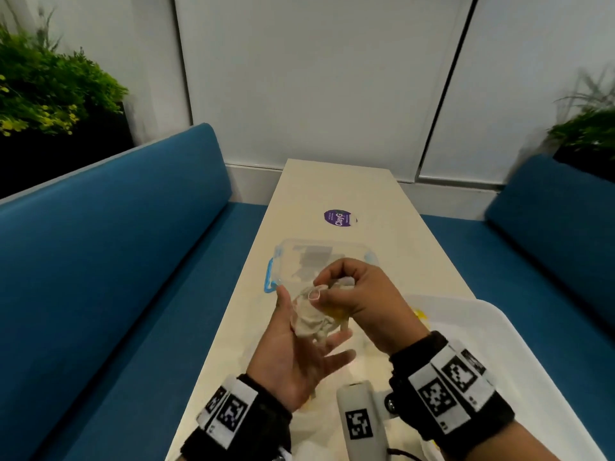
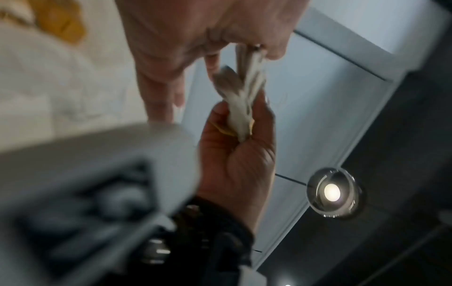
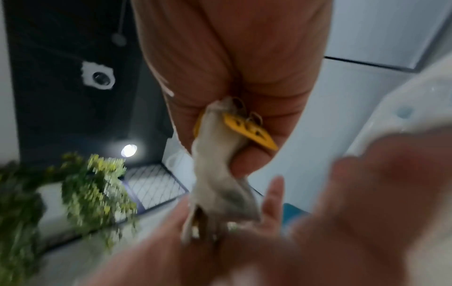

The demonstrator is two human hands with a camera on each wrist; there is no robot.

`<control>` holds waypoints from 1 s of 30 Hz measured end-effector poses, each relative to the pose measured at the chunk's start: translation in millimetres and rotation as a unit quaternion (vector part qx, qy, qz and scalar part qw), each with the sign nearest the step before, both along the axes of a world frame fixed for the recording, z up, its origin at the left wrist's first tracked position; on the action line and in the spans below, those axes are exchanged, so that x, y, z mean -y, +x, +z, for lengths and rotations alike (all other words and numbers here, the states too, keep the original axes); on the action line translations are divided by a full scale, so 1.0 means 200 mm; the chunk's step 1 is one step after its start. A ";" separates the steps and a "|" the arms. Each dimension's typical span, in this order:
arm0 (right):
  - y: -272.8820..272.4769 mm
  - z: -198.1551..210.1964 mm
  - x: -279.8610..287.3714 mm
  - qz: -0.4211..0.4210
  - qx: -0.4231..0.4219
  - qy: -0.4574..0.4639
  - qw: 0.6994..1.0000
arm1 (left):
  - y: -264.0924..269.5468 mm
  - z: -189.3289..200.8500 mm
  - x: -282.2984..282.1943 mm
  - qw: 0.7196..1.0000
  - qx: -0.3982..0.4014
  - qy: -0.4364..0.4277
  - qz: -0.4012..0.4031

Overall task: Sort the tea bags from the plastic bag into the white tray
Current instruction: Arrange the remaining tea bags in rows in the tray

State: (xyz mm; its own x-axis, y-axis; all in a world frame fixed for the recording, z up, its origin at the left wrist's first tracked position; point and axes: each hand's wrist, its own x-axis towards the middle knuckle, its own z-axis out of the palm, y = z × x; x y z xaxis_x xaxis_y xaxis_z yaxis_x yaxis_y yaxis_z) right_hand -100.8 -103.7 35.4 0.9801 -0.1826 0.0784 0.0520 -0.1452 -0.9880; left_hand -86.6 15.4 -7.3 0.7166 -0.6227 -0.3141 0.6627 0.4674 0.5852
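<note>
A crumpled whitish tea bag bundle (image 1: 307, 319) with a yellow tag (image 1: 336, 312) hangs between both hands above the table. My left hand (image 1: 309, 327) lies palm up under it with straight, spread fingers. In the left wrist view its thumb pinches the bundle's (image 2: 242, 100) far end. My right hand (image 1: 321, 291) is curled and grips the near end. In the right wrist view that hand's fingers (image 3: 244, 160) clamp the bundle (image 3: 215, 174) and tag (image 3: 249, 131). I cannot tell plastic from tea bag paper. The white tray (image 1: 519, 344) sits at the lower right.
A clear lidded box with blue clips (image 1: 319, 257) stands just beyond the hands. Farther back a purple round sticker (image 1: 338, 217) lies on the narrow cream table (image 1: 332, 188). Blue benches (image 1: 116, 261) flank the table. Something yellow (image 1: 421, 314) lies in the tray.
</note>
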 end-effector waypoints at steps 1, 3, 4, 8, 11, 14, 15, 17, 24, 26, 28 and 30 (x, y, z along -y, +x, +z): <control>-0.02 -0.02 0.00 -0.016 0.003 -0.035 0.999 | -0.01 0.01 0.03 0.999 -0.031 -0.041 -0.018; -0.07 -0.09 0.01 -0.042 0.005 -0.107 0.993 | -0.03 0.01 0.08 0.995 -0.063 -0.075 -0.024; -0.10 -0.12 0.03 -0.046 0.004 -0.133 0.990 | -0.04 -0.01 0.11 0.995 -0.065 -0.077 -0.024; -0.20 -0.16 0.13 -0.034 -0.018 -0.149 0.988 | -0.07 -0.06 0.16 0.992 -0.086 -0.077 -0.042; -0.26 -0.15 0.22 -0.032 -0.019 -0.091 0.995 | -0.08 -0.09 0.21 0.997 -0.059 -0.032 -0.042; -0.31 -0.15 0.32 -0.058 -0.023 -0.003 0.998 | -0.10 -0.10 0.29 0.997 -0.050 -0.007 -0.052; -0.32 -0.15 0.36 -0.068 -0.022 0.022 0.997 | -0.10 -0.10 0.32 0.996 -0.060 -0.010 -0.061; -0.35 -0.16 0.44 -0.077 -0.027 0.049 0.995 | -0.10 -0.10 0.36 0.993 -0.079 -0.023 -0.079; -0.42 -0.19 0.62 -0.023 -0.104 0.116 0.987 | -0.14 -0.12 0.50 0.981 -0.101 -0.126 -0.111; -0.42 -0.21 0.63 -0.032 -0.105 0.140 0.984 | -0.15 -0.13 0.54 0.988 -0.080 -0.097 -0.095; -0.42 -0.22 0.64 -0.050 -0.103 0.134 0.984 | -0.15 -0.14 0.58 0.994 -0.055 -0.060 -0.073; -0.43 -0.23 0.66 -0.062 -0.097 0.107 0.988 | -0.15 -0.17 0.61 0.997 -0.027 -0.024 -0.062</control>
State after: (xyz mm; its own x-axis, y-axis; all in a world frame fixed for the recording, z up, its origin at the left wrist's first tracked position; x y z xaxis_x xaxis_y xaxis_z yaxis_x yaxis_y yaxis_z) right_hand -187.6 -236.5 -10.3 0.9418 -0.2942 -0.1624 -0.1471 0.0737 -0.9864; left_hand -117.5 -106.0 -41.1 0.6168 -0.7205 -0.3169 0.7464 0.4077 0.5260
